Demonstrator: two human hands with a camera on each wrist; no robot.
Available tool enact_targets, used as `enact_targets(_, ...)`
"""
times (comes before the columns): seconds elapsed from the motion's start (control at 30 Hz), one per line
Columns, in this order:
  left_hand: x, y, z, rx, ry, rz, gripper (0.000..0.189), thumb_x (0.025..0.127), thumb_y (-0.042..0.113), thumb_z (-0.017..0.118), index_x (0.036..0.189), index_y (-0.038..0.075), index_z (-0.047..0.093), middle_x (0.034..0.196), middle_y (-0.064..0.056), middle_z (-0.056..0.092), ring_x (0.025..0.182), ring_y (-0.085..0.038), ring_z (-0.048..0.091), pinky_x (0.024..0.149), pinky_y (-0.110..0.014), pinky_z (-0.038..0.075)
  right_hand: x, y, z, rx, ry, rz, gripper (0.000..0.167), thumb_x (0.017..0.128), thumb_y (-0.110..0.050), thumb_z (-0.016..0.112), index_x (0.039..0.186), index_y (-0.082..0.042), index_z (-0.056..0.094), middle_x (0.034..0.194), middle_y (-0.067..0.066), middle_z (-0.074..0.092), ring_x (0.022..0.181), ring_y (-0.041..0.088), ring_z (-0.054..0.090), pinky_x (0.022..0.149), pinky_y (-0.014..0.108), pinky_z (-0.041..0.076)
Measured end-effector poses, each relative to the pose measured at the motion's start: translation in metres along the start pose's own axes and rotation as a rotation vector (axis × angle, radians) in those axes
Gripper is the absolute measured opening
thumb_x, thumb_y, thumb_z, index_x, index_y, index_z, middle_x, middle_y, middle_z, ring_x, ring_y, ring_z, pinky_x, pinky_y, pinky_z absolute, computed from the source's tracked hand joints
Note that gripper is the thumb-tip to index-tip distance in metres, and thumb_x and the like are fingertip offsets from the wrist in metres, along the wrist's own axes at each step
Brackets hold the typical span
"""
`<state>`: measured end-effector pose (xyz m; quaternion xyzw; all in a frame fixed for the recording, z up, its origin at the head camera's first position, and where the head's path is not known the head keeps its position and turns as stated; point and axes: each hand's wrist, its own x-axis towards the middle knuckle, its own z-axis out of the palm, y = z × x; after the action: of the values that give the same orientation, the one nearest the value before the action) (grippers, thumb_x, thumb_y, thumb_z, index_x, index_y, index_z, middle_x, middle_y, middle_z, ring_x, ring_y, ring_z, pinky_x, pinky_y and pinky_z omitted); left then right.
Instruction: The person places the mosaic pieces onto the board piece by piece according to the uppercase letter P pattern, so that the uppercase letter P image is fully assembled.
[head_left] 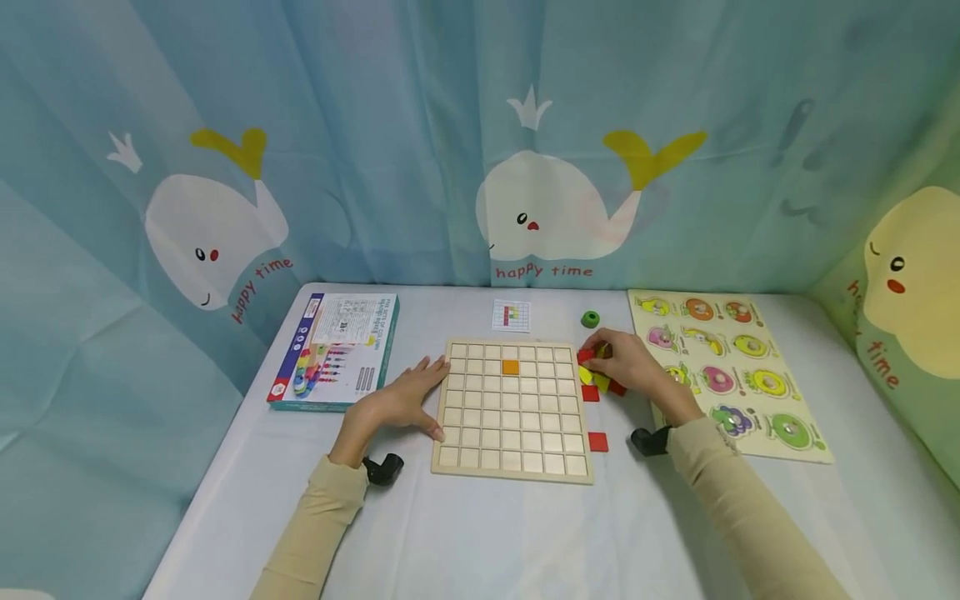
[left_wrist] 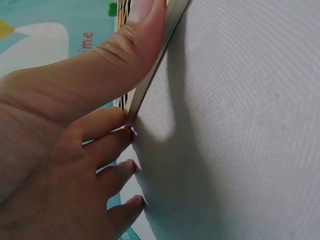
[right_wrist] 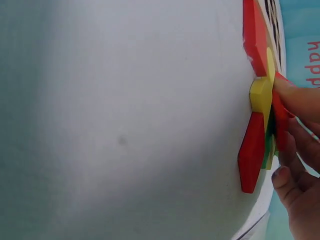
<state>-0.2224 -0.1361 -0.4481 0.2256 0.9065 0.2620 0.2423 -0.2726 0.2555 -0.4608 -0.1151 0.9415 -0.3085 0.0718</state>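
Note:
A pale wooden grid board (head_left: 510, 479) lies flat on the table with one orange tile (head_left: 511, 367) in an upper cell. My left hand (head_left: 405, 398) rests with spread fingers against the board's left edge; in the left wrist view the thumb (left_wrist: 120, 55) lies along the rim. To the right of the board, my right hand (head_left: 626, 362) pinches a red tile (right_wrist: 281, 112) over a small pile. That pile mixes a yellow tile (right_wrist: 260, 95), other red tiles (head_left: 590, 393) and a bit of green. A separate red tile (head_left: 597, 442) lies lower beside the board.
Behind the board are a small pattern card (head_left: 512, 316) and a green bead (head_left: 590, 319). A boxed game (head_left: 337, 350) lies at the left. On the right, a fruit puzzle board (head_left: 750, 375) sits partly under the right hand. Printed curtains (head_left: 420, 208) enclose the table.

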Motion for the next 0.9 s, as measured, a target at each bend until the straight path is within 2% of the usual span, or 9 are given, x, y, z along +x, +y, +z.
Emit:
enact_targets(0.23, 0.000, 0.001, 0.001, 0.002, 0.003, -0.003, 0.113, 0.076, 0.023, 0.091, 0.162, -0.002, 0.023, 0.173, -0.016, 0.011, 0.160, -0.038, 0.003, 0.130, -0.056, 0.007, -0.008, -0.001, 0.001, 0.053, 0.054, -0.007, 0.018, 0.099, -0.009, 0.065, 0.115, -0.003, 0.073, 0.103, 0.014, 0.070, 0.088, 0.026, 0.057, 0.070, 0.030, 0.050)
enact_targets(0.43, 0.001, -0.001, 0.001, 0.010, 0.005, -0.002, 0.114, 0.075, 0.024, 0.092, 0.162, -0.002, 0.023, 0.173, -0.016, 0.011, 0.160, -0.038, 0.003, 0.130, -0.057, 0.008, -0.006, -0.009, 0.004, 0.122, 0.064, -0.029, 0.020, 0.100, -0.010, 0.064, 0.116, -0.002, 0.074, 0.106, 0.015, 0.072, 0.086, 0.025, 0.059, 0.066, 0.027, 0.052)
enact_targets(0.63, 0.000, -0.001, -0.001, 0.010, 0.005, 0.002, 0.114, 0.075, 0.024, 0.092, 0.162, -0.002, 0.022, 0.172, -0.017, 0.011, 0.160, -0.039, 0.003, 0.129, -0.058, 0.008, 0.000, -0.026, 0.013, 0.211, 0.042, -0.033, 0.019, 0.100, -0.008, 0.064, 0.114, 0.000, 0.073, 0.114, 0.019, 0.071, 0.085, 0.025, 0.067, 0.068, 0.026, 0.055)
enact_targets(0.9, 0.000, 0.000, 0.000, 0.000, 0.003, -0.002, 0.113, 0.076, 0.023, 0.091, 0.162, -0.002, 0.022, 0.172, -0.017, 0.011, 0.160, -0.038, 0.003, 0.130, -0.057, 0.008, 0.009, -0.048, 0.030, 0.341, -0.029, -0.019, 0.017, 0.098, -0.005, 0.065, 0.114, 0.000, 0.071, 0.111, 0.019, 0.072, 0.097, 0.028, 0.072, 0.076, 0.031, 0.062)
